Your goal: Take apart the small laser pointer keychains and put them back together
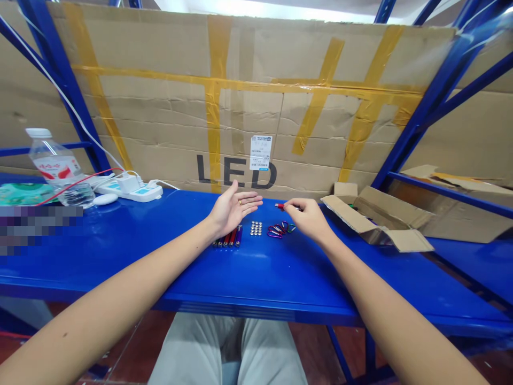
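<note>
My left hand (234, 208) is open, palm turned up and fingers stretched to the right, with a ring on one finger. Below it lies a row of slim metal tubes (232, 238) in black, red and purple with silvery ends, partly hidden by the wrist. My right hand (308, 216) pinches a small red piece with a pale tip (279, 206); its far end is hidden by the fingers. Between the hands, several silvery button cells (255, 229) form a neat grid. Just right of them lie several coloured carabiners (276, 231), mostly red, one green.
An open cardboard box (372, 214) stands at right on the blue table (256, 272). Left are a plastic bottle (60, 168), a white power strip (136, 188), cables and a white mouse-like object (105, 199). A large taped carton (168, 123) walls off the back.
</note>
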Demonstrator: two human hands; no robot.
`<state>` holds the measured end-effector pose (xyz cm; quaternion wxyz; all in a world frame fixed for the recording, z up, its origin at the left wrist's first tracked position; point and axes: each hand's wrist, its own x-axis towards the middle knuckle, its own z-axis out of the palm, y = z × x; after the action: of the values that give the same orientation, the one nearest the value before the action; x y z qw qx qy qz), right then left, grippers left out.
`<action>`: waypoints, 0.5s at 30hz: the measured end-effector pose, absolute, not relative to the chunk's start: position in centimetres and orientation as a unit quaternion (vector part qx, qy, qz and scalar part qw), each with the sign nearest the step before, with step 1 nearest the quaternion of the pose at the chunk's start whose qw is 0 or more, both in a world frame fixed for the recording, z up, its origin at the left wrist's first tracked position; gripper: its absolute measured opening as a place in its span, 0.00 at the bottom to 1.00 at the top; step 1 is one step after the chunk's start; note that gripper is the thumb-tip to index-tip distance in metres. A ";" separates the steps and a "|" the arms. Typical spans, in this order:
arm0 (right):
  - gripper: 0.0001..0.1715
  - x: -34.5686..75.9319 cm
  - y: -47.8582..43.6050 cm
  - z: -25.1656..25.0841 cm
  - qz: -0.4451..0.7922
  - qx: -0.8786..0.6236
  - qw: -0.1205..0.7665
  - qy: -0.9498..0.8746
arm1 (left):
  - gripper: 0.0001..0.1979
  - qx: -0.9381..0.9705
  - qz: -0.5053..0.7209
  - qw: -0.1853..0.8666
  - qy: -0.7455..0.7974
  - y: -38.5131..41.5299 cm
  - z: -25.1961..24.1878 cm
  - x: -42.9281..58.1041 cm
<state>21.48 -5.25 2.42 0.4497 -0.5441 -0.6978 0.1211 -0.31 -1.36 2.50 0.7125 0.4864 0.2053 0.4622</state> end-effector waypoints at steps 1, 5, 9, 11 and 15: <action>0.16 21.5 -5.3 2.4 0.122 -0.544 0.449 -0.698 | 0.35 0.481 0.466 0.714 0.205 -1.4 2.6 -0.3; 0.16 21.5 -5.2 2.4 0.122 -0.544 0.451 -0.697 | 0.35 0.471 0.469 0.718 0.206 -1.7 2.8 -0.2; 0.16 21.4 -5.1 2.3 0.127 -0.537 0.451 -0.701 | 0.36 0.473 0.469 0.717 0.205 -1.7 2.8 -0.2; 0.15 21.4 -5.2 2.3 0.127 -0.536 0.451 -0.702 | 0.36 0.479 0.468 0.714 0.202 -1.6 2.8 -0.2; 0.15 21.3 -5.3 2.3 0.131 -0.533 0.447 -0.706 | 0.35 0.479 0.469 0.714 0.204 -1.5 2.7 -0.2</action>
<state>21.28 -5.33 2.34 0.4467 -0.5335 -0.7062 0.1313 -0.20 -1.52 2.65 0.7136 0.4786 0.2035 0.4693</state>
